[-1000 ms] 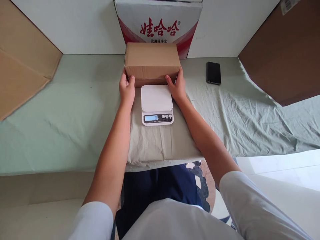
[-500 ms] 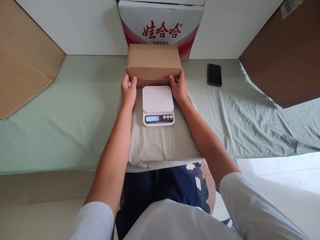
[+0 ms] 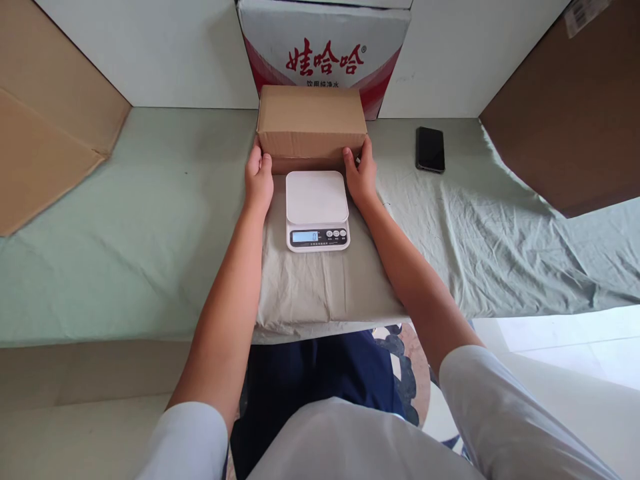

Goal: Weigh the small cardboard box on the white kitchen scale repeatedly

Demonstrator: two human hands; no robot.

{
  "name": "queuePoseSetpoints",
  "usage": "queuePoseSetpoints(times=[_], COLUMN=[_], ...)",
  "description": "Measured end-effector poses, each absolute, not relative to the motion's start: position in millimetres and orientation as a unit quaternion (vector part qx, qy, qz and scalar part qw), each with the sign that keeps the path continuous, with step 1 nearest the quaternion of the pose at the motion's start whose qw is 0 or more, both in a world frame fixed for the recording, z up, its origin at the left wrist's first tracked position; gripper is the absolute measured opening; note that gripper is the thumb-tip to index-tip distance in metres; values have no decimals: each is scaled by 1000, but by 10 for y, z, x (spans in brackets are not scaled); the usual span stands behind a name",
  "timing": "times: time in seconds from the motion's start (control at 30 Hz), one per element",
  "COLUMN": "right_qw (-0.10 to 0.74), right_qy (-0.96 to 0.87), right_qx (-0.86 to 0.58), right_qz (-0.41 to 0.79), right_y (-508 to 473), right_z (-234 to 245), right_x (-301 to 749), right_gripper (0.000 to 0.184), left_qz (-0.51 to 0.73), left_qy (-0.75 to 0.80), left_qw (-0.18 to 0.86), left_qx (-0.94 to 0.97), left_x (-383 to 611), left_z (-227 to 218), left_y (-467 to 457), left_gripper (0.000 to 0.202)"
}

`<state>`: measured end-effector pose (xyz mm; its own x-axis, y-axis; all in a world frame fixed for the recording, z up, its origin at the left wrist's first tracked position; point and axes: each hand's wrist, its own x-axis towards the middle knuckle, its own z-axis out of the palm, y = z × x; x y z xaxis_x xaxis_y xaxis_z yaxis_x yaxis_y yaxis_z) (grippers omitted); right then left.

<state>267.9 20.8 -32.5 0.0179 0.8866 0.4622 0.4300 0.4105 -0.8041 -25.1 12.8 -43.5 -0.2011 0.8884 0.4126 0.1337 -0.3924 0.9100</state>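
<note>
A closed brown cardboard box (image 3: 313, 119) is gripped between my two hands, just behind a white kitchen scale (image 3: 317, 199). My left hand (image 3: 259, 175) holds its left end, thumb on the front face. On the opposite end, my right hand (image 3: 361, 172) has its thumb on the front and fingers round the side. The scale lies between my wrists with a bare plate, and its lit display (image 3: 305, 237) reads 0. Whether the box's underside touches the cloth I cannot tell.
A white and red carton (image 3: 325, 37) stands against the back wall. To the right lies a black phone (image 3: 430, 149). Large cardboard panels flank the table on the left (image 3: 55, 127) and right (image 3: 565, 120). Green cloth (image 3: 150, 220) covers the tabletop.
The cardboard box has shifted slightly to the right and up in the picture, with both hands still on its ends. The scale still shows 0.
</note>
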Motion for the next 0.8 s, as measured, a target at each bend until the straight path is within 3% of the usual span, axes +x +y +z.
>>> queuePoseSetpoints(times=[0.17, 0.3, 0.4, 0.57, 0.67, 0.73, 0.8], right_qw=[512, 511, 504, 545, 560, 542, 524], right_qy=[-658, -651, -661, -657, -668, -682, -700], right_qx=[-500, -511, -509, -487, -465, -469, -464], right_qz=[234, 232, 221, 185, 155, 143, 142], right_y=[208, 239, 238, 74, -211, -496, -816], right_z=[-303, -362, -352, 27, 346, 491, 541], right_x=[2673, 2676, 2675, 2674, 2717, 2765, 2813], right_gripper=[99, 112, 117, 126, 110, 93, 89], left_qz=[627, 614, 596, 619, 660, 661, 645], left_qy=[453, 478, 514, 472, 410, 419, 453], left_qw=[308, 302, 293, 262, 227, 204, 180], left_qx=[554, 551, 543, 570, 587, 588, 588], left_x=[-210, -91, -29, -18, -5, -5, -35], left_z=[-402, -269, -142, 157, 428, 593, 693], left_y=[96, 17, -16, -132, -455, -801, -1186], left_gripper=[55, 67, 64, 68, 71, 69, 64])
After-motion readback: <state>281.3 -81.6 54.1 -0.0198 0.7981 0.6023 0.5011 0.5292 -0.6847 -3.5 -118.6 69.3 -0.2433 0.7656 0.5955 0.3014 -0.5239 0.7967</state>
